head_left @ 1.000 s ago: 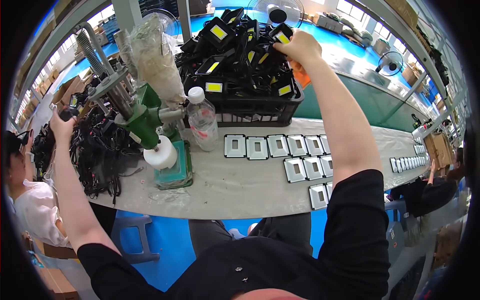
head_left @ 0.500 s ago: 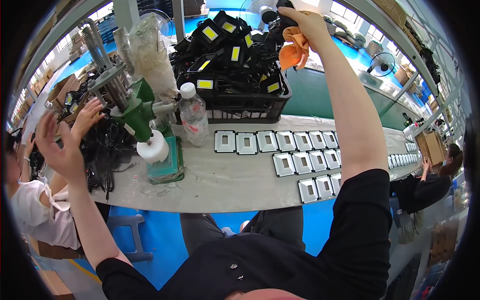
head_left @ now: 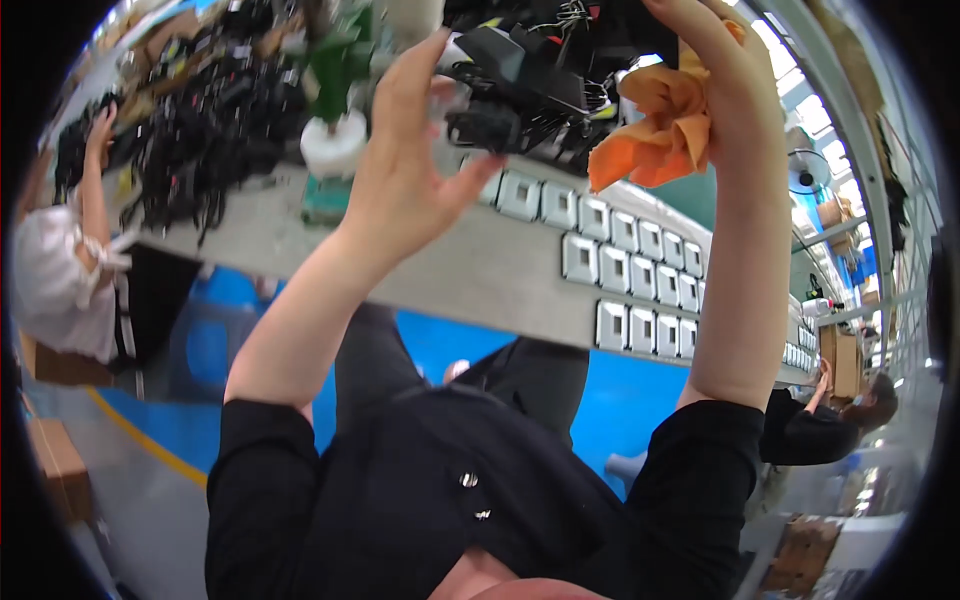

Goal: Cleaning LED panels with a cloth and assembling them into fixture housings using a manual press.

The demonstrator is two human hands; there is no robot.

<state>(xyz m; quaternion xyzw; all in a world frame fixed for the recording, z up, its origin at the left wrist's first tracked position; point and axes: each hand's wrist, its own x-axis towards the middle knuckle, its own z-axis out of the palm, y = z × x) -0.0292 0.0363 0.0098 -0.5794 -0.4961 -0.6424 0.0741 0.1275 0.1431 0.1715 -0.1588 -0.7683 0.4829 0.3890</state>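
Note:
My left hand (head_left: 400, 165) is raised over the bench, thumb and fingers spread apart. Just beyond them, a bundle of black cable (head_left: 488, 126) hangs by the heap of black lamp housings (head_left: 500, 58); whether the fingertips touch it, I cannot tell. My right hand (head_left: 715, 45) is up at the top edge, closed around a crumpled orange cloth (head_left: 660, 125). A dark housing (head_left: 645, 35) lies against its fingers, partly cut off by the frame. On the bench, pale square frames with dark rims (head_left: 580, 258) stand in rows between my arms.
A green press with a white round head (head_left: 335, 145) stands left of my left hand. Black cables (head_left: 200, 150) are heaped farther left, where a co-worker in white (head_left: 65, 285) sits. Another person in black (head_left: 830, 425) is at far right. The grey bench (head_left: 455, 270) curves across.
My left hand has swung from the far left to the middle, beside the lamp heap. The right hand, still with the cloth, appears farther right and higher. The whole view has tilted and shifted.

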